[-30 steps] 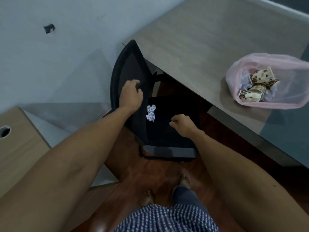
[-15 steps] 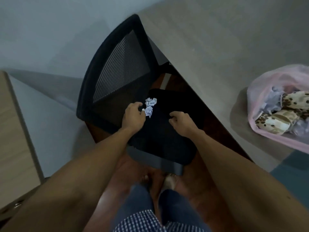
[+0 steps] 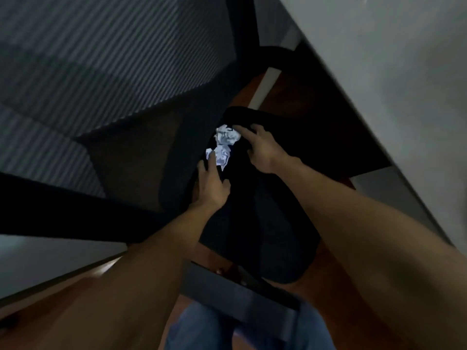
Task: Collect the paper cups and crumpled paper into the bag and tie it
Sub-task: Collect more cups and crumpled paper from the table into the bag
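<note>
- Two crumpled paper balls lie on the black seat (image 3: 265, 218) of an office chair, close to its mesh backrest (image 3: 106, 61)
- The farther paper ball (image 3: 227, 137) sits just beyond the nearer paper ball (image 3: 220, 155); the two are touching or nearly so
- The person's right hand (image 3: 257, 150) reaches in from the right, fingers stretched out, the fingertips meeting the right edge of the farther ball; nothing is grasped in it
- The left hand (image 3: 211, 186) comes up from below with its fingers extended, the tips against the lower edge of the nearer ball; it looks released rather than gripping, though the motion blur makes the contact hard to judge
- Both bare forearms run down toward the bottom of the view, over the seat's front edge
- A grey desk (image 3: 379, 59) fills the upper right, its edge running diagonally above the chair seat
- Reddish wooden floor (image 3: 336, 269) shows beside the seat, and blue trousers (image 3: 202, 329) at the bottom
- The bag is out of sight here
</note>
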Tool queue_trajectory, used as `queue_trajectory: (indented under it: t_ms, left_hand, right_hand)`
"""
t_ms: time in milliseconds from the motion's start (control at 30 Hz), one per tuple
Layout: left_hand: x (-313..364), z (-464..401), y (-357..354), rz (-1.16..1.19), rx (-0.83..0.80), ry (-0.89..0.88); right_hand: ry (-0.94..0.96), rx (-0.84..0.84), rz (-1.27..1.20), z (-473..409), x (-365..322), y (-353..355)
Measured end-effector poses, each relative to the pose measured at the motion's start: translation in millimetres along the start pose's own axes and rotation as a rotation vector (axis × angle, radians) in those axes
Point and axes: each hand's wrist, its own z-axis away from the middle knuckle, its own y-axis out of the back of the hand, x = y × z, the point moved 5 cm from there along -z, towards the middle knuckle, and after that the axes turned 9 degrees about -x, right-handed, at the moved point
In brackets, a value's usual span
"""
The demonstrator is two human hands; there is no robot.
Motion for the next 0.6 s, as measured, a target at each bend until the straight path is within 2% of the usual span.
queue_trajectory:
  t_ms: [100, 233, 400, 600]
  left_hand:
    - [-15, -29, -18, 0.001, 0.123, -0.032]
    - [-18, -57, -26, 0.066, 0.194, -0.078]
    - [-12, -50, -19, 0.056, 0.234, -0.024]
    - [14, 4, 7, 0.001, 0.156, -0.014]
  right_hand:
    - [0.054, -0.055, 0.141, -40, 6, -10]
    - [0.103, -0.117, 0.221, -78, 6, -27]
    - [0.187, 0.045, 0.137, -83, 3, -39]
    - [0.028, 0.194, -0.054, -5, 15, -12]
